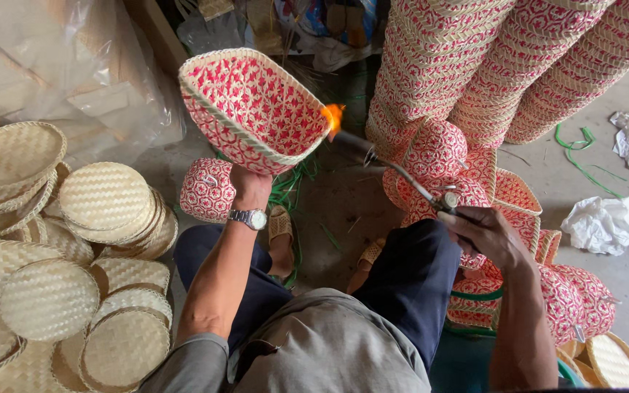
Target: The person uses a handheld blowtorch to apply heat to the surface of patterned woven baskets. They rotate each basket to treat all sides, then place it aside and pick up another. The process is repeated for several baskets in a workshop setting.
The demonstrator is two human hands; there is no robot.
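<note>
the left hand (250, 185), with a silver wristwatch (249, 217) on its wrist, is closed around the lower edge of a red-and-natural woven bamboo basket with a square rim (252, 109), holding it up above the knees and tilted so its patterned inside faces the camera. the right hand (485, 236) is wrapped around the handle of a slim metal gas torch (402, 178), whose orange flame (333, 116) licks at the basket's right rim corner. the basket looks light and fairly stiff but springy, made of thin strips that would likely scorch or catch if the flame lingers; the bound rim seems the firmest place to hold, well away from the heated corner. to the left lie piles of plain round woven bamboo lids (103, 196), and a small red patterned lid (207, 189) sits by the left knee. tall leaning stacks of matching red baskets (489, 65) rise at upper right, with crumpled white paper (606, 218) on the concrete floor (343, 211).
</note>
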